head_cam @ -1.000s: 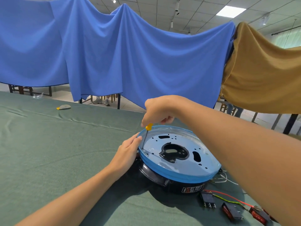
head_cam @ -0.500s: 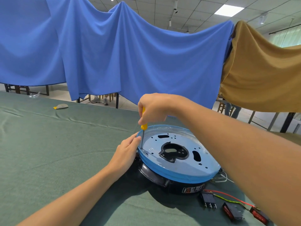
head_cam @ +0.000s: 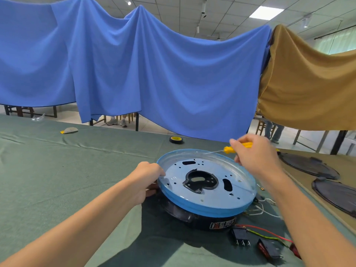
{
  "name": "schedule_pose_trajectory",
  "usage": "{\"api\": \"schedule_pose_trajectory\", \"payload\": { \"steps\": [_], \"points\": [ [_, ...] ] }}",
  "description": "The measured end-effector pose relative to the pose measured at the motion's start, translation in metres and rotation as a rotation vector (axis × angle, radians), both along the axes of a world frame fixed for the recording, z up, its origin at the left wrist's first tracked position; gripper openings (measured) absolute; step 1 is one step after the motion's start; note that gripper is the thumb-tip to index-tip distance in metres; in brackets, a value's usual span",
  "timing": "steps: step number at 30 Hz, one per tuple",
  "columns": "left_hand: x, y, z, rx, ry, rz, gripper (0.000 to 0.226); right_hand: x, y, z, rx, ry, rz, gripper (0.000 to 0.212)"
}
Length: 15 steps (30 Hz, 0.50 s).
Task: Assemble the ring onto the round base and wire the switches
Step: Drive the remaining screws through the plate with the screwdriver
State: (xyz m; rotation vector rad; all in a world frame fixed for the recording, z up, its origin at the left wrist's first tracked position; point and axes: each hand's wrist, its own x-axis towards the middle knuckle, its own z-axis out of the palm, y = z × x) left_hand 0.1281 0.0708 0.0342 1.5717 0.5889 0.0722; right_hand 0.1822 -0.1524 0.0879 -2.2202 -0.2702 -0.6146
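Here, left fingers (head_cam: 160,172) grip ring (head_cam: 208,210), right fingers (head_cam: 235,143) screwdriver (head_cam: 228,149)

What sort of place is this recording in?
Likely a big hall set up as a makeshift assembly workspace: cloth-covered table, blue sheet and tan sheet hung as dividers, tiled ceiling with panel light.

Ring (head_cam: 207,191): sheet metal under smooth, glossy blue plastic film.
Base (head_cam: 194,221): black plastic, glossy.
Switches (head_cam: 239,236): black plastic.
Screwdriver (head_cam: 229,149): yellow plastic handle, bare metal shaft.
Tablecloth (head_cam: 57,180): green cloth, matt, creased.
Curtain (head_cam: 154,74): blue cloth, matt.
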Motion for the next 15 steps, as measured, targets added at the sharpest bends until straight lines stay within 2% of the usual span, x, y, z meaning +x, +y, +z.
{"api": "schedule_pose_trajectory", "payload": {
  "steps": [3, 10, 13, 15],
  "points": [
    [-0.005, -0.003, 0.005, -0.056, 0.025, 0.037, 0.028, -0.002, -0.024, -0.028, 0.092, -0.007, -0.093, 0.020],
    [-0.008, -0.010, 0.015, -0.166, 0.038, 0.030, 0.018, -0.001, -0.025, -0.051, 0.414, 0.021, -0.041, 0.021],
    [-0.006, -0.015, 0.011, -0.155, -0.001, 0.081, 0.005, -0.004, -0.019, -0.057, 0.481, 0.028, -0.045, 0.020],
    [-0.006, -0.017, 0.007, -0.141, -0.035, 0.122, 0.005, -0.007, -0.015, -0.060, 0.503, 0.019, -0.053, 0.020]
  ]
}}
